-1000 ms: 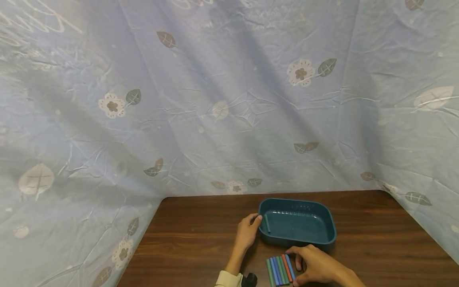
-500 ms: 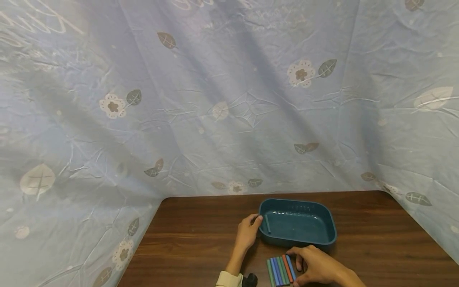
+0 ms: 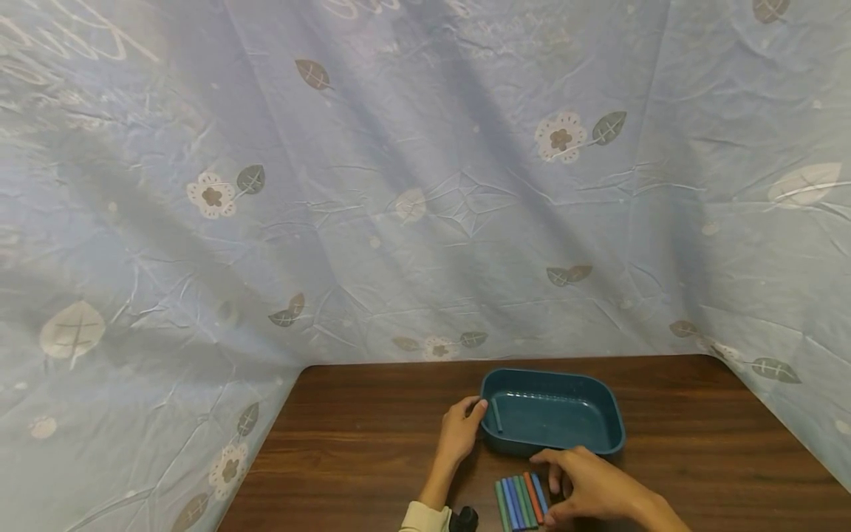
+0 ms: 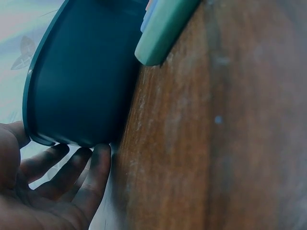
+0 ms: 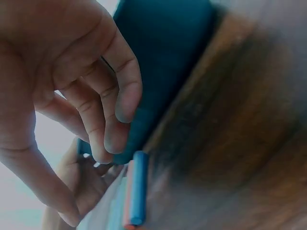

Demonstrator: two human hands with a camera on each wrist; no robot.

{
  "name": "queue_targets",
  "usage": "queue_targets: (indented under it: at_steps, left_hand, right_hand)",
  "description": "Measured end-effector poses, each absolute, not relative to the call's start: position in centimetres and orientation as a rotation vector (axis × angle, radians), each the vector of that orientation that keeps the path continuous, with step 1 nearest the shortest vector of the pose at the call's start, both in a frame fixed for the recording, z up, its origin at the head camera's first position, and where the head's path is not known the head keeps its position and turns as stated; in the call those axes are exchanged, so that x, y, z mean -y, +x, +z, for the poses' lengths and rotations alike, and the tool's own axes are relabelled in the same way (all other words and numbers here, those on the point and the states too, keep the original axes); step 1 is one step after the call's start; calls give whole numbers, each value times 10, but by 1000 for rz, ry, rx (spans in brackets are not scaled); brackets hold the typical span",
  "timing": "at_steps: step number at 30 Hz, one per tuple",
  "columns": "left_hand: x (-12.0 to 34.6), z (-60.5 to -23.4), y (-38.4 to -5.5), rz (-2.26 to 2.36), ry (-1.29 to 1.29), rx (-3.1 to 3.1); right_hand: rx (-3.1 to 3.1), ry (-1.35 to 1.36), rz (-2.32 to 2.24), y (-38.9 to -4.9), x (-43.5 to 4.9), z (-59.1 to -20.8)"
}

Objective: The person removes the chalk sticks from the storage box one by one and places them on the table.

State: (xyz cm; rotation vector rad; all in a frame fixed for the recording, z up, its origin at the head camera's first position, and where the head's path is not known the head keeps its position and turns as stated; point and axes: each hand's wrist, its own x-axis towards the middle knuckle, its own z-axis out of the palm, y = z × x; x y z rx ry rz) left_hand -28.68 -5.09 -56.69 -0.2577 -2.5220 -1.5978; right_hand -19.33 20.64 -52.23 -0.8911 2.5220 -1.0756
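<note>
A row of chalk sticks (image 3: 518, 502) in green, blue and red lies side by side on the wooden table. One green chalk stick (image 3: 496, 415) is inside the deep teal dish (image 3: 552, 448), along its left end. My left hand (image 3: 459, 431) holds that end of the dish, thumb over the rim and fingertips against the outer wall. Just right of the row, my right hand (image 3: 588, 484) hovers with loosely bent fingers and a gap between thumb and fingertips, holding nothing. In the right wrist view, the blue chalk stick (image 5: 139, 187) at the row's end shows below the fingertips.
The brown table (image 3: 359, 443) reaches back to a pale blue curtain (image 3: 412, 258) printed with leaves and flowers, which also hangs along both sides. A black band (image 3: 463, 519) sits at my left wrist by the cream sleeve (image 3: 424, 519).
My right hand has risen slightly away from the right end of the chalk row, toward the dish's front. The left hand, the dish and the chalk sticks stay in place.
</note>
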Motion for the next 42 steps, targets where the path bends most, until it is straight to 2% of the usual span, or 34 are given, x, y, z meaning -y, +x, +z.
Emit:
queue_targets:
  at_steps: [10,23,32,42]
  left_hand:
    - [52,-567,-286,-1608,-254,2525]
    - [53,-569,-286,-1624,-265,2501]
    - [54,-612,-312,-1440,-386,2430]
    - [54,-570,-285,-1541,-330,2478]
  right_hand:
    - [-2518,-1004,-1097,-199,-199,-499]
    - [-2619,-1014,-1087,-220,-202,-480]
    - [-2653,-1025,-1081,-239,-203,-482]
    - [-2697,-957,-1094,-264,-203,-488]
